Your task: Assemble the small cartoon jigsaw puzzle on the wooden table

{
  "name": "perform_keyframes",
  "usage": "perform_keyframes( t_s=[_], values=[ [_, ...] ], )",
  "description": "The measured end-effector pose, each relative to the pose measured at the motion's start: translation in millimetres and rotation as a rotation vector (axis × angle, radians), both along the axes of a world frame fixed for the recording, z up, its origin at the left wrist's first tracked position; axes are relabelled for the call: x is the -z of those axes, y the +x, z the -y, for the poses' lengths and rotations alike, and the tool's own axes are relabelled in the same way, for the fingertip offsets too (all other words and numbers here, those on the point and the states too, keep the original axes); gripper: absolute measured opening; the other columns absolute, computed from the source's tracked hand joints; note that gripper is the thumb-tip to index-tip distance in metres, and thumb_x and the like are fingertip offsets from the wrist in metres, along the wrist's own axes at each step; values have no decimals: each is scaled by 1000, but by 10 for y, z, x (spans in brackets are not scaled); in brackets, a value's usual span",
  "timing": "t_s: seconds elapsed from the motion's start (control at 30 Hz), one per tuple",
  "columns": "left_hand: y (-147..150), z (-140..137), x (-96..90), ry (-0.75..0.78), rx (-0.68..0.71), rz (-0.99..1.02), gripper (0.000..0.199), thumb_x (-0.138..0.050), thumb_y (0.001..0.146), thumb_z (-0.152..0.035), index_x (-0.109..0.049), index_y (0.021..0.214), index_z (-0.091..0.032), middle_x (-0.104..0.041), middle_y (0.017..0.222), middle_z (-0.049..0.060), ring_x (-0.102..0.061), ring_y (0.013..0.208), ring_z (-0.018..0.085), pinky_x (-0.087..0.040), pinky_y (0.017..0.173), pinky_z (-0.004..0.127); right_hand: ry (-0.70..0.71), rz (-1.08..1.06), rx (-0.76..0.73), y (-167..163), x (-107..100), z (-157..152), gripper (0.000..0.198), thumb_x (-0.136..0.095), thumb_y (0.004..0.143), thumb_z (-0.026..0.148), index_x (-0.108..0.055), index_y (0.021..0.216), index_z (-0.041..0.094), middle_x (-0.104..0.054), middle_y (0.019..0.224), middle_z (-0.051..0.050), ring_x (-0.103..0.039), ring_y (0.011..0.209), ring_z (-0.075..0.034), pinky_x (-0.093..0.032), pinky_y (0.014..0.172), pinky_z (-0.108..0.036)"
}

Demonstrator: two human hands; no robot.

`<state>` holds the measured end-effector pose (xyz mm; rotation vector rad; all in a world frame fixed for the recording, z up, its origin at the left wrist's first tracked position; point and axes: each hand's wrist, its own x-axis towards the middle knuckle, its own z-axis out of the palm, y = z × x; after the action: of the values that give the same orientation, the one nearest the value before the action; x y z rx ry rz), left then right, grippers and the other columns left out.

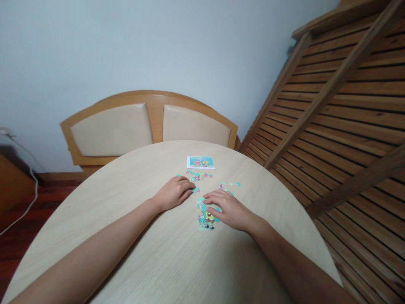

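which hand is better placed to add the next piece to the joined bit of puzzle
Probably the right hand: its fingers already reach over the upper right of the joined section. The left hand lies farther from it, near the loose pieces.

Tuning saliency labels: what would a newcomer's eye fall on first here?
Probably the bright, partly joined puzzle just below the view's centre, on the pale round table, with the right hand at its right edge. Next, the left hand by the loose pieces, and the picture card beyond them. The slatted wooden panel at the right also stands out.
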<state>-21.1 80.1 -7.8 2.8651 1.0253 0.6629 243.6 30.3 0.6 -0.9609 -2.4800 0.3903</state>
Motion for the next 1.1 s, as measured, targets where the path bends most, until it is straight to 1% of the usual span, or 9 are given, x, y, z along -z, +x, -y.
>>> perform_keyframes(
  t_s=[0.13, 0.4, 0.63, 0.7, 0.77, 0.87, 0.93, 1.0, 1.1],
  values=[
    [10, 25, -30, -21, 35, 4, 25, -51, 101, -29, -66, 120, -23, -73, 110, 7, -62, 106, 23, -48, 95, 39, -5, 8, -5, 3, -3, -4, 18, -63, 95, 31, -71, 110, 24, -70, 122, -7, -61, 118, -23, -42, 105, -41],
    [6, 31, -43, -37, 55, 28, 25, -47, 100, -19, -68, 113, -22, -74, 106, 5, -65, 99, 21, -49, 90, 36, 14, 59, 46, 73, -12, -41, 19, -62, 96, 33, -71, 110, 25, -70, 124, -6, -60, 118, -23, -41, 105, -43],
    [114, 184, -60, -64, -27, 21, 24, -59, 96, -35, -67, 113, -21, -73, 100, 7, -66, 97, 24, -50, 88, 40, 81, 91, 84, 236, 15, -140, 21, -61, 96, 35, -71, 111, 25, -69, 124, -8, -60, 117, -26, -42, 104, -46],
    [140, 214, -52, -87, -24, 46, 23, -59, 94, -30, -67, 114, -20, -73, 100, 7, -66, 96, 24, -51, 88, 39, 84, 92, 95, 259, 23, -151, 21, -61, 95, 36, -72, 110, 26, -69, 124, -8, -59, 118, -26, -42, 104, -47],
    [150, 232, -43, -120, 25, 85, 25, -57, 92, -22, -66, 115, -20, -73, 104, 7, -66, 98, 23, -52, 89, 38, 80, 96, 105, 271, 35, -158, 21, -62, 95, 36, -71, 110, 26, -69, 124, -7, -59, 119, -27, -41, 105, -48],
    [143, 243, -34, -175, 147, 112, 40, -49, 84, -6, -66, 116, -21, -73, 108, 5, -66, 101, 20, -51, 94, 36, 77, 97, 107, 277, 48, -164, 21, -62, 94, 35, -71, 110, 26, -69, 124, -7, -59, 119, -27, -40, 107, -50],
    [133, 248, -33, -186, 187, 124, 47, -46, 79, -2, -66, 116, -22, -74, 106, 4, -67, 100, 19, -51, 94, 35, 79, 92, 105, 277, 47, -163, 21, -62, 94, 35, -72, 111, 26, -69, 124, -8, -60, 119, -27, -40, 107, -50],
    [121, 256, -35, -163, 164, 151, 44, -48, 79, -5, -65, 117, -22, -74, 105, 4, -67, 98, 19, -51, 93, 37, 78, 90, 102, 273, 39, -158, 21, -62, 94, 34, -72, 111, 26, -69, 124, -8, -60, 119, -27, -41, 106, -50],
    [107, 271, -37, -117, 101, 157, 33, -57, 86, -20, -63, 117, -21, -72, 106, 6, -67, 98, 23, -51, 92, 40, 79, 88, 93, 267, 29, -153, 20, -61, 94, 33, -72, 110, 25, -70, 123, -8, -60, 118, -27, -43, 104, -48]
  ],
)
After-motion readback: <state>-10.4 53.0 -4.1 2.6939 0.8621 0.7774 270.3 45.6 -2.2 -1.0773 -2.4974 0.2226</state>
